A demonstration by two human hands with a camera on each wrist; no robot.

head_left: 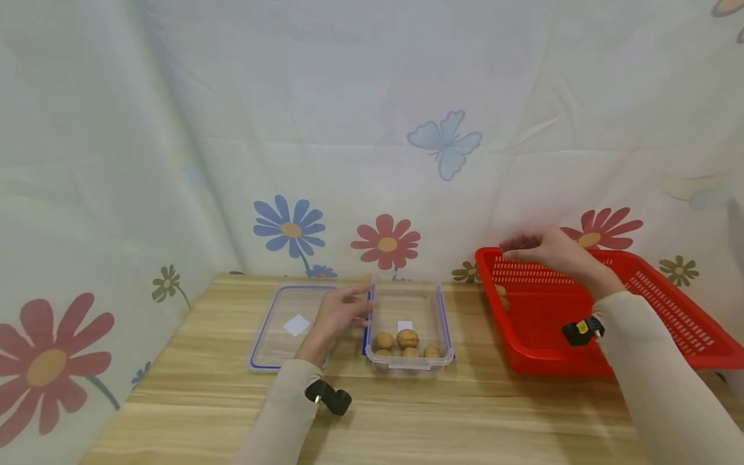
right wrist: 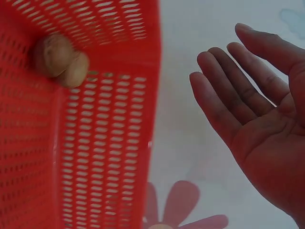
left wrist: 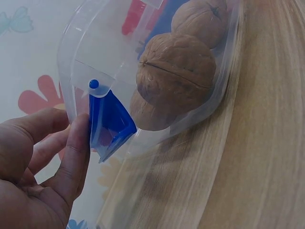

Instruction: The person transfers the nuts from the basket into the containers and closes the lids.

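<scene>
My left hand [head_left: 338, 314] touches the left side of a clear plastic container [head_left: 443, 323]. Its fingertips are against the wall beside a blue hinged latch [left wrist: 112, 121] in the left wrist view. Several walnuts [head_left: 407, 338] lie at the container's near end, next to a small white paper square [head_left: 405, 325]. Over the back left part of a red slotted basket [head_left: 558, 358] hovers my right hand [head_left: 549, 248], with nothing in it. The right wrist view shows its palm and extended fingers. Two walnuts [right wrist: 62, 59] sit in a corner of the basket.
Left of the container, a clear lid [head_left: 273, 345] with a blue seal lies flat, with a white square [head_left: 297, 325] on it. All stand on a wood-grain table [head_left: 407, 420]. A floral curtain [head_left: 349, 161] hangs behind and to the left.
</scene>
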